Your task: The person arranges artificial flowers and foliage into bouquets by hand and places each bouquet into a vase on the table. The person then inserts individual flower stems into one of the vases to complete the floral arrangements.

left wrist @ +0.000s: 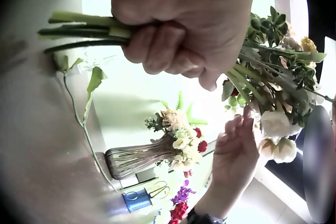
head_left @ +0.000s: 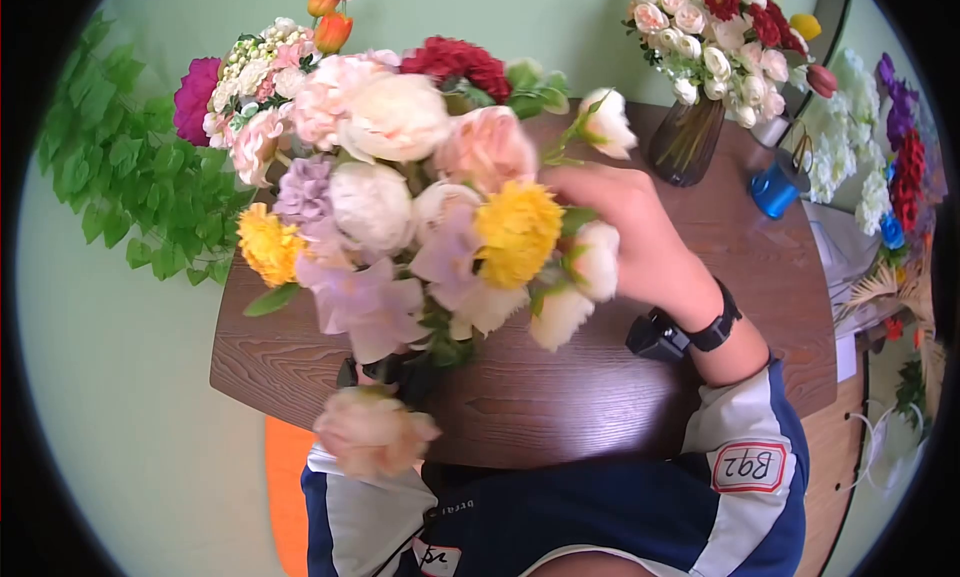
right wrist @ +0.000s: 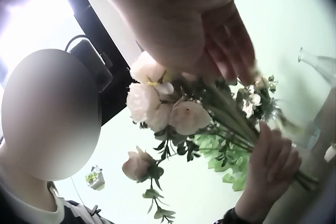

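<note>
A large mixed bouquet (head_left: 375,207) of pink, white, lilac, yellow and dark red flowers spreads over the table in the head view. My left hand (left wrist: 178,29) grips its bundled green stems, whose cut ends stick out past the fist; the flowers hide this hand in the head view. My right hand (head_left: 635,227) is at the bouquet's right side, its fingertips behind the blooms there. In the right wrist view the right hand's fingers (right wrist: 231,40) reach, fairly straight, along the flower heads. White roses (left wrist: 278,134) hang close beside that hand.
A dark glass vase (head_left: 690,142) of flowers stands at the back right of the wooden table (head_left: 600,397). Beside it is a blue spool (head_left: 775,189) with scissors. A loose green stem (left wrist: 84,124) lies on the table. Trailing green leaves (head_left: 130,157) hang at the left.
</note>
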`<state>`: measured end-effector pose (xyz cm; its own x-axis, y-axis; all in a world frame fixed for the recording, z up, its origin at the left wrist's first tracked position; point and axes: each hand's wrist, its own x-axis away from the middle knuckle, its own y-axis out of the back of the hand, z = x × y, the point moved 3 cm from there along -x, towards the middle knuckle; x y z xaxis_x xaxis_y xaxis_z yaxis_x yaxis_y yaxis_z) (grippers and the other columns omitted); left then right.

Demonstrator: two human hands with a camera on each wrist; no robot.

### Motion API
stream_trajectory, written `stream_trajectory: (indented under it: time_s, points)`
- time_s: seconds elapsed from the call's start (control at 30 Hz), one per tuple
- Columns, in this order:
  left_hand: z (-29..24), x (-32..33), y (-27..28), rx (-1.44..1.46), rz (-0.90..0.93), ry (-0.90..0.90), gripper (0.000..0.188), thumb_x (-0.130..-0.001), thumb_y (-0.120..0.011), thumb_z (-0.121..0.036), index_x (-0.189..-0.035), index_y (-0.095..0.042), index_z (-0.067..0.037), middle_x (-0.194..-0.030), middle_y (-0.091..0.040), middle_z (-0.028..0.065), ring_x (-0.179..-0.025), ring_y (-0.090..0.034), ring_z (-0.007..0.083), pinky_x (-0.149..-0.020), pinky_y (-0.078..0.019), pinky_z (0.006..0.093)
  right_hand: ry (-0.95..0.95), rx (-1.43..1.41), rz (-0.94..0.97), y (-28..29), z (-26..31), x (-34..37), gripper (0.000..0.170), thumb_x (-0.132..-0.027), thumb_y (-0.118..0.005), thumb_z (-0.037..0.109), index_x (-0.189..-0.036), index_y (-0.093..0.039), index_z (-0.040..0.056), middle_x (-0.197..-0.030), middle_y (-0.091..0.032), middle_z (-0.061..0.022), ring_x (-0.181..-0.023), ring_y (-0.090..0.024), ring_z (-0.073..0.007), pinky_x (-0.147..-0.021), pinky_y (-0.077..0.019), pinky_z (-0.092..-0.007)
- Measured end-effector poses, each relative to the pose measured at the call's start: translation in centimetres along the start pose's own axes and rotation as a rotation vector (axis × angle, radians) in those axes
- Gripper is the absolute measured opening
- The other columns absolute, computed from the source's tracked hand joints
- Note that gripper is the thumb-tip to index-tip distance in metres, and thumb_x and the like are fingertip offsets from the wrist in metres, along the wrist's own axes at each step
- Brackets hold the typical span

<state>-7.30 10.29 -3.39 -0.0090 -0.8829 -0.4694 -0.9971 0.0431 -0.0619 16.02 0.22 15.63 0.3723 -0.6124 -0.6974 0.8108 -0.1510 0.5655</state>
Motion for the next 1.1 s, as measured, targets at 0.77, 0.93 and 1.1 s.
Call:
stream_trajectory:
  time_s: [0.77,0.93,1.1]
  points:
    - [-6.5,-0.6,-3.6,0.285,0.313,0.329,0.038,-0.089,-0.048,-0.007,-0.054,-0.033,-0.012,-0.047,-0.025,-0.006,-0.04,-0.02,0.0052,-0.04,-0.0153,0.0221,-0.342,0.384,0.419,-1.9,-11.5,1.7,0.015,-0.065,-0.054,0.004,-0.077,-0.055,-0.0035,-0.068,-0.058,-0.0227,-0.068,-0.058,-0.0398,-0.062,-0.0476,-0.0429]
    - [-6.7,-0.4,-3.7,0.346,0.298,0.352,0.038,-0.089,-0.049,-0.009,-0.054,-0.033,-0.012,-0.047,-0.025,-0.0059,-0.041,-0.02,0.0054,-0.041,-0.0148,0.0229,-0.277,0.201,-0.436,3.1,-8.2,0.4,0.008,-0.082,-0.054,0.004,-0.085,-0.047,0.0011,-0.058,-0.054,-0.0113,-0.048,-0.053,-0.0158,-0.047,-0.0413,-0.0286]
    - [-7.2,-0.3,-4.0,0.341,0.379,0.303,0.037,-0.089,-0.05,-0.011,-0.056,-0.034,-0.012,-0.047,-0.025,-0.006,-0.042,-0.02,0.0056,-0.041,-0.0157,0.0232,-0.112,-0.42,-0.579,2.7,-3.0,1.1,0.009,-0.087,-0.048,0.003,-0.095,-0.043,0.0022,-0.068,-0.058,-0.0074,-0.048,-0.048,-0.0049,-0.043,-0.0363,-0.0163]
